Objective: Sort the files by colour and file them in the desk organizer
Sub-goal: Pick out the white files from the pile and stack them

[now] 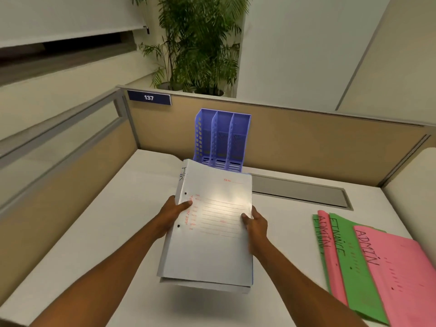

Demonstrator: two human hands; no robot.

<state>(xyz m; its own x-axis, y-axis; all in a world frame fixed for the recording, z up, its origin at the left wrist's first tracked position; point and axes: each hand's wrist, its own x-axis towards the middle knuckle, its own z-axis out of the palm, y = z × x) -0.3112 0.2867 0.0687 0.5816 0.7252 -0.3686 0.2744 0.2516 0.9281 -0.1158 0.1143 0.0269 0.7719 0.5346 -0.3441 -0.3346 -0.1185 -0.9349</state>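
Gripping the white files [212,251]: left hand [173,212] and right hand [256,224], fingers hidden underneath.

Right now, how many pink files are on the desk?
2. One pink file tops the fanned pile on the right; the other pink file shows as a strip between green files. More may lie hidden beneath.

Bare left hand [173,212], bare right hand [256,224]; forearms [132,256] uncovered all way to frame edge.
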